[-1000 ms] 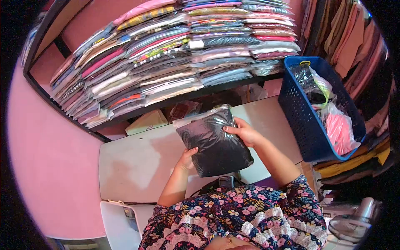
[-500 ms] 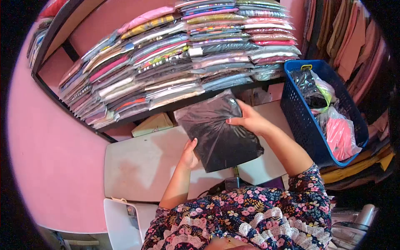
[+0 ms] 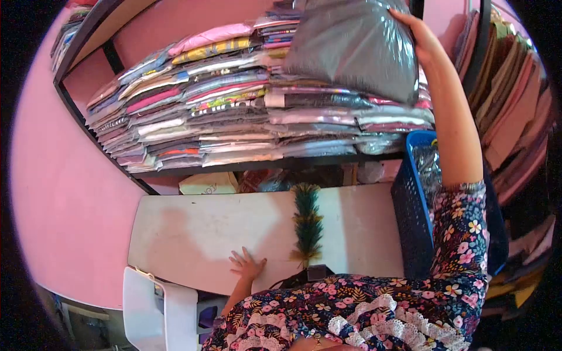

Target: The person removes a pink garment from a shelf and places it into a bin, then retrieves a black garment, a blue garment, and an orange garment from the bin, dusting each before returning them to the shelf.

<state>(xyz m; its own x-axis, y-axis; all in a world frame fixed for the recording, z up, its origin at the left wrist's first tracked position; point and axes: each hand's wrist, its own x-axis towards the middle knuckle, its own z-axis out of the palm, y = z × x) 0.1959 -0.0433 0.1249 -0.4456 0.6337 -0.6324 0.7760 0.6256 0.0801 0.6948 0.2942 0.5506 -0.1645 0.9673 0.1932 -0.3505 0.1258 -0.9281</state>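
A black folded garment in a clear plastic bag (image 3: 354, 52) is raised in front of the shelf stacks. My right hand (image 3: 417, 36) grips it by its upper right edge, with the arm stretched up. My left hand (image 3: 248, 266) rests with spread fingers on the white table (image 3: 193, 228) near its front edge, holding nothing. Behind the raised bag, stacks of plastic-wrapped folded clothes (image 3: 228, 111) fill the shelf, and part of the right stacks is hidden by it. A green tinsel-like strip (image 3: 307, 225) lies across the table, right of my left hand.
A blue perforated basket (image 3: 410, 199) stands at the table's right end, partly covered by my right arm. Clothes (image 3: 503, 88) hang at the far right. A white plastic bin (image 3: 175, 319) is at the lower left. A pale package (image 3: 209, 183) sits under the shelf.
My right hand has lifted the bagged black garment from above the table up to the shelf stacks. My left hand has let go of it and come down onto the table. The green strip is now uncovered.
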